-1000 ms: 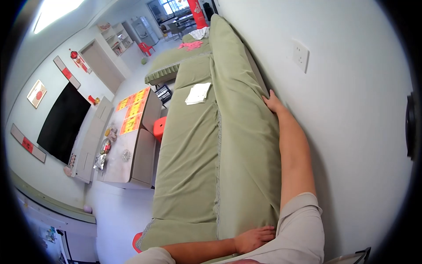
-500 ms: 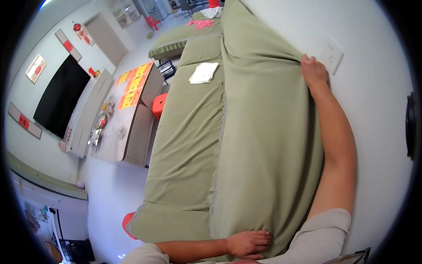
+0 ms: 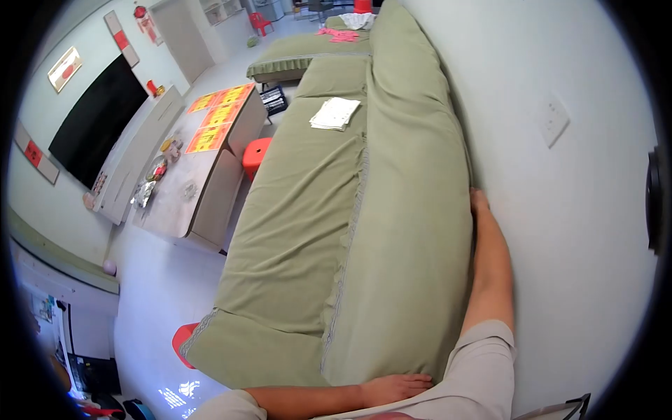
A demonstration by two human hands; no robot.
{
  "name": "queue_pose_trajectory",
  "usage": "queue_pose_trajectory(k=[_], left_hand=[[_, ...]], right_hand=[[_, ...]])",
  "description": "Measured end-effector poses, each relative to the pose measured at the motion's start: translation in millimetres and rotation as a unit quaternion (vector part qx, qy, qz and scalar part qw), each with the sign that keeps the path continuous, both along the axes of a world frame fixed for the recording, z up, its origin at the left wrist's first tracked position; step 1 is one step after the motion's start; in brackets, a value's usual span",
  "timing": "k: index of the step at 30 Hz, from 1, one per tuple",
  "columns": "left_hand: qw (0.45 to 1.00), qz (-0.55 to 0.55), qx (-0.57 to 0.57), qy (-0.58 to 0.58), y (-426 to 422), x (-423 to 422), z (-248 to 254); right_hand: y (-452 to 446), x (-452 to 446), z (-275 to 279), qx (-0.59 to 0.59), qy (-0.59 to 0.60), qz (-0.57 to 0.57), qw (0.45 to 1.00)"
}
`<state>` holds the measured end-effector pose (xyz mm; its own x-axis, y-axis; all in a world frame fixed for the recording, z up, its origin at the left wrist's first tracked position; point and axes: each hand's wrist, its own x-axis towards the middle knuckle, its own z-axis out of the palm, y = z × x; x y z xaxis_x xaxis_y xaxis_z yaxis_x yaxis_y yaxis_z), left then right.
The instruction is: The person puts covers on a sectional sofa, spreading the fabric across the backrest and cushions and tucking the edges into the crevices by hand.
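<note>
A green sofa cover [image 3: 409,231] lies over a long sofa, its back running along the wall. My left hand [image 3: 397,387] rests flat on the near end of the covered backrest, fingers stretched out. Along the wall side, my right hand [image 3: 479,200] reaches down into the gap behind the backrest. Its fingers are mostly hidden there, so whether they grip the cover does not show. The cover is fairly smooth over the backrest, while creases cross the seat part. White papers [image 3: 335,113] lie in a small stack on the seat.
The wall [image 3: 560,280] with a socket plate [image 3: 554,122] stands close on the right. Left of the sofa are a coffee table [image 3: 168,203] with orange-red sheets, a red stool [image 3: 256,158] and a television [image 3: 98,119]. Pink cloth [image 3: 338,35] lies on the far seat.
My right hand has come down and nearer from the cover's lifted edge to the gap by the wall. The raised cover now lies against the backrest. My left hand still rests at the near end.
</note>
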<state>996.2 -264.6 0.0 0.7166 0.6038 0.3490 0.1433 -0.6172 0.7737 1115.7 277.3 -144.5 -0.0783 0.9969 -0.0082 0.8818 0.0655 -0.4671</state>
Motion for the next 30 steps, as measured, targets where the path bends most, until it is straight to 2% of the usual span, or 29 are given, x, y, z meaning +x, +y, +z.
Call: queue_pose_trajectory(k=[1, 2, 7, 15, 21, 27, 30], left_hand=[[1.000, -0.022, 0.015, -0.004, 7.4, -2.8, 10.0], [0.998, -0.047, 0.027, -0.012, 9.6, -1.0, 18.2], [0.999, -0.048, 0.020, 0.005, 16.1, 13.5, 25.6], [0.995, -0.040, 0.064, 0.066, 18.1, 31.7, 34.1], [0.991, -0.038, 0.084, 0.099, 13.6, 33.6, 40.4], [0.989, -0.018, 0.092, 0.117, -3.3, 22.4, 47.0], [0.991, -0.016, 0.072, 0.111, -32.3, 5.9, 50.8]], right_hand=[[13.2, 15.0, -43.7, -0.008, 0.043, 0.012, 0.999], [-4.5, 21.5, -51.0, -0.019, 0.063, 0.016, 0.998], [-143.5, 34.5, -25.2, -0.083, 0.120, 0.004, 0.989], [-350.8, 91.5, -52.6, -0.248, 0.190, 0.013, 0.950], [-478.7, 141.7, -63.5, -0.379, 0.220, -0.003, 0.899], [-585.6, 182.8, -68.7, -0.468, 0.264, -0.062, 0.841], [-645.6, 196.3, -70.6, -0.468, 0.302, -0.141, 0.819]])
